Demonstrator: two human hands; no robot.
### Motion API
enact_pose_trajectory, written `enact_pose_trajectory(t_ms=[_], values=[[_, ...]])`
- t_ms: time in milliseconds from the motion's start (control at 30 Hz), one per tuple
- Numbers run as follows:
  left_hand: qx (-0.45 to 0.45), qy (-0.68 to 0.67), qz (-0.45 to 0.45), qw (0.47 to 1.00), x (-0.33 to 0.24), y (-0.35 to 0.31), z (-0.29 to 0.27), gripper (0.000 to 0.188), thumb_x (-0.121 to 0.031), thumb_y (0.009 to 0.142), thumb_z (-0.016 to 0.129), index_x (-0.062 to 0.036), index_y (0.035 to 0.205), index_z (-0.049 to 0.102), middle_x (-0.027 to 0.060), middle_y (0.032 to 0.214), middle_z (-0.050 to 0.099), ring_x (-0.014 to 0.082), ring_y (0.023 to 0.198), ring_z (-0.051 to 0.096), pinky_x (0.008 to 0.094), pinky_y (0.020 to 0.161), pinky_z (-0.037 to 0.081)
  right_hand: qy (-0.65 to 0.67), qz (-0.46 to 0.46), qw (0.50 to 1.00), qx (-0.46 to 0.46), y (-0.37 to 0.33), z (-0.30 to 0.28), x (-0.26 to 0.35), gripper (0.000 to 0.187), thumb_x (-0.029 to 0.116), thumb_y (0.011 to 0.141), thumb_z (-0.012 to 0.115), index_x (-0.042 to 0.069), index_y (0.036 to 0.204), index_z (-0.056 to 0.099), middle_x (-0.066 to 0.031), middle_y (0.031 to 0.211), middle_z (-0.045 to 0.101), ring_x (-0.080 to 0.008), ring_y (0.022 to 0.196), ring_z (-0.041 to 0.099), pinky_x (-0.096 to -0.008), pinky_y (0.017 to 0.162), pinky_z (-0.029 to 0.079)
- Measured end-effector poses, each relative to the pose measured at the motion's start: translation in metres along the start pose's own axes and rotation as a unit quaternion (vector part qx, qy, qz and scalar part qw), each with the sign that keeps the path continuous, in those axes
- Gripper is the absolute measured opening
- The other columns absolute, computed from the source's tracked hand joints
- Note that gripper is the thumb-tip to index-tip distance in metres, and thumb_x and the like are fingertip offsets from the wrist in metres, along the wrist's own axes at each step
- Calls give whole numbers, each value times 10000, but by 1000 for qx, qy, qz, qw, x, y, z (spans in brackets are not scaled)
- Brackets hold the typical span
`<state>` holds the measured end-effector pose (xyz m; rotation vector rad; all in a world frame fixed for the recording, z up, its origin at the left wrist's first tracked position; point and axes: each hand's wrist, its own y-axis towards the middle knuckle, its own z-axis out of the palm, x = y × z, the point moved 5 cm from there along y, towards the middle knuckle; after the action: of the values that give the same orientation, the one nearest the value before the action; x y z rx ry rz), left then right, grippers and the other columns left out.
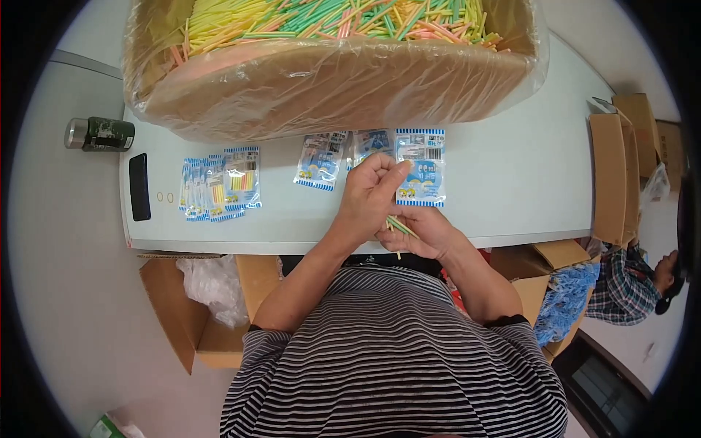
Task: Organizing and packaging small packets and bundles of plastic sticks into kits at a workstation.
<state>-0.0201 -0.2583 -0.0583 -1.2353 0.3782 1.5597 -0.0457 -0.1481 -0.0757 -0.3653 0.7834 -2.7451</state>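
Note:
In front of me, my left hand [367, 196] is closed, its thumb and fingertips at the left edge of a blue-and-white plastic packet [421, 169]. The packet's lower edge is just above my right hand. Below and to the right, my right hand [427, 231] is curled around a few thin yellow and green candy-like sticks [399, 224]. Their ends poke out between the two hands, and one stick points down past the table's front edge. Past my left hand lie another packet [319, 159] and a partly hidden packet [371, 140].
A large plastic-lined carton [336, 91] of coloured sticks [328, 20] fills the far side of the white table [526, 168]. At left are filled packets [219, 186], a phone [139, 186] and a flask [100, 134]. Open cartons [179, 299] flank me; a person [626, 286] is at far right.

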Motion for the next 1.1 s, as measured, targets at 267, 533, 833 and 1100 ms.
enact_pose_trajectory(t_ms=[267,533,833,1100], values=[[1,-35,-8,999,5,12,0,170,-180,1001,637,-40,914,596,-16,755,620,8,651,522,180,554,408,-74,-5,997,-15,-2,2,10,377,337,1064,462,10,907,564,-48,714,517,-96,552,436,-209,469,327],[100,-16,-47,994,5,9,9,120,-151,1014,606,-37,981,622,3,900,660,37,808,589,196,707,486,-18,22,995,98,-2,-6,1,338,380,1055,493,75,919,546,-6,753,493,-71,565,433,-194,443,307],[-90,-48,152,983,-18,-21,-30,126,-144,1028,582,-25,988,593,-7,887,645,24,803,559,196,708,452,36,-147,985,-77,-11,-10,30,389,487,1052,442,137,891,496,21,694,425,-73,524,361,-196,411,273],[-170,-318,49,931,29,-41,3,165,-198,1053,536,-43,1072,586,42,1059,666,103,991,609,279,915,472,-15,-387,902,-191,-20,5,62,422,547,1042,425,151,897,447,43,693,363,-58,543,335,-190,403,255]])
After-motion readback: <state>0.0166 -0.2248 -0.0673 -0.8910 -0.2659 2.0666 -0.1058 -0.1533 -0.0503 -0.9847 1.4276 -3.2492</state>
